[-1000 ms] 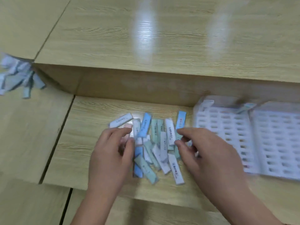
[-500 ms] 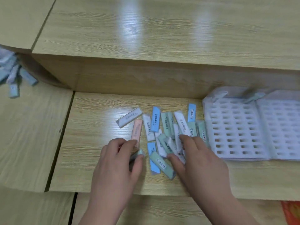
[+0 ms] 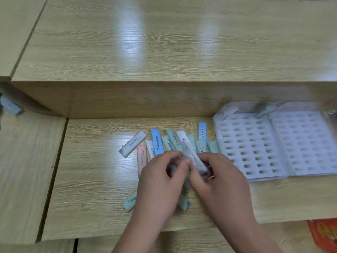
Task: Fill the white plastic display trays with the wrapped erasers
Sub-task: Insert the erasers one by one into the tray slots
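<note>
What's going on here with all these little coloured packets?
A person is working at a wooden table. The left hand and right hand together hold one pale wrapped eraser just above the loose pile of erasers. The two white trays lie to the right of the pile, and their slots look empty.

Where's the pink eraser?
In the head view, the pink eraser lies flat left of centre, beside the slanted white eraser and just left of the left hand.

glossy stepped wooden desks (image 3: 164, 52), light glare
</note>
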The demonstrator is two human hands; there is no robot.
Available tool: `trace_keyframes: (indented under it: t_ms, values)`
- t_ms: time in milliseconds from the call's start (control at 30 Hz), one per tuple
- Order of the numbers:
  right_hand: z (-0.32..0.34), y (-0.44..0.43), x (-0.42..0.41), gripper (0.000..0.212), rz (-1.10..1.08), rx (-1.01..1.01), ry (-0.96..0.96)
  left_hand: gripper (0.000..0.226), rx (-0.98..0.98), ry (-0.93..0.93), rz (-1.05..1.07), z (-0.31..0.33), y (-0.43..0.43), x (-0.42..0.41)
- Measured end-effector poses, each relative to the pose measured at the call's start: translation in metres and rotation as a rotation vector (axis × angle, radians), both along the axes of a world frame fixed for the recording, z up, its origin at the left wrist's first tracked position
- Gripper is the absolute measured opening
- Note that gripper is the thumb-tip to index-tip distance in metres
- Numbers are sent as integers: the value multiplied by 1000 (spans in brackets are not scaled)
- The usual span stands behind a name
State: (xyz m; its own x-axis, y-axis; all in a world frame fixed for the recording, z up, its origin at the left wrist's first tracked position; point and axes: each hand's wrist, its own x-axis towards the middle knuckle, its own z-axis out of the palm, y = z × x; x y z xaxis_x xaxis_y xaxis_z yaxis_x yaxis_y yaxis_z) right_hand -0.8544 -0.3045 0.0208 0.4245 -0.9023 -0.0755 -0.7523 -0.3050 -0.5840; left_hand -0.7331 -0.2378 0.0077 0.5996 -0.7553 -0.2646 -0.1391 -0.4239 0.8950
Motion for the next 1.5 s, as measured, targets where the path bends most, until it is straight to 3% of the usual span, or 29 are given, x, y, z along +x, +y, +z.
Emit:
trace_keyframes:
  t_ms: [167,267,400,633,867,1133,1267,1500]
  values:
    - [8,-7,-8,15,-31,135,-269,8,-84,323,58,7,-18,-1]
    - [14,-16,-18,20,-57,177,-404,12,-119,352,83,13,-25,2]
    - [27,-41,-46,21,-117,113,-436,4,-194,241,94,28,-38,4]
    - [45,-107,-104,28,-107,-114,-117,11,-328,0,-22,49,-82,-16]
    - [45,-144,-122,19,-181,-98,-152,9,-304,-107,-27,43,-116,-36]
    - [35,-162,-125,26,-143,-89,-207,11,-222,-252,-12,36,-128,-40]
    - [31,-163,-112,26,-52,-123,-272,14,-213,-389,-24,33,-134,-38]
    - [23,-161,-80,23,146,-228,-225,15,-235,-659,-99,26,-137,-38]
